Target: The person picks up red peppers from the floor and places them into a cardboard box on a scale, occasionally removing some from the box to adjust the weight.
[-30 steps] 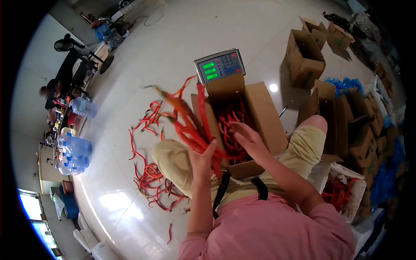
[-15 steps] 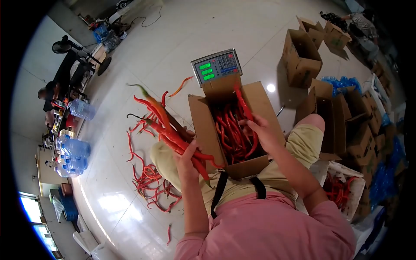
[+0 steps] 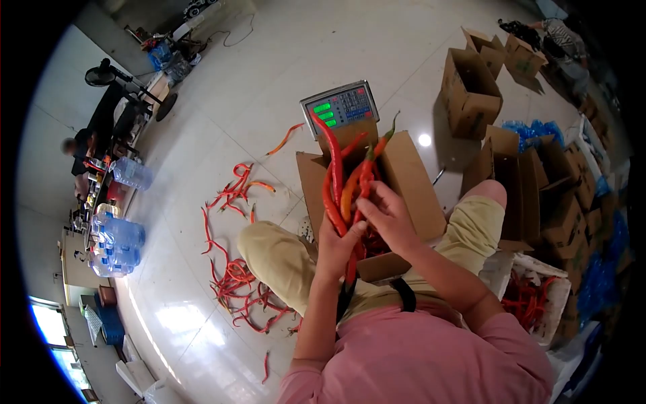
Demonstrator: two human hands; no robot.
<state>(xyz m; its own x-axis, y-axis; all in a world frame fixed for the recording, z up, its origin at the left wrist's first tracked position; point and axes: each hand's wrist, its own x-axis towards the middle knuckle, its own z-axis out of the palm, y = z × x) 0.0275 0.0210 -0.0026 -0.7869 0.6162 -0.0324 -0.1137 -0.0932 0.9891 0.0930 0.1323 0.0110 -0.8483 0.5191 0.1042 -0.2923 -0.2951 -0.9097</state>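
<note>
Several long red chili peppers (image 3: 334, 172) are gripped in my left hand (image 3: 336, 244), their tips pointing up and away from me. My right hand (image 3: 387, 215) meets the same bunch from the right, fingers bent around an orange-red chili with a green stem end (image 3: 369, 168). Both hands are over an open cardboard box (image 3: 412, 178) between my knees. More red chilies (image 3: 377, 244) lie inside it, mostly hidden by my hands. Behind the box, a scale display (image 3: 340, 108) shows lit green digits.
Loose red chilies (image 3: 235, 276) are scattered on the floor to my left. A white foam box (image 3: 557, 303) with chilies is at my right, near open cardboard boxes (image 3: 471, 94). Large water bottles (image 3: 118, 239) stand at far left. Another person (image 3: 565, 40) is at upper right.
My left hand has brought its chilies from left of the box to over it. My right hand has moved left and now touches the bunch.
</note>
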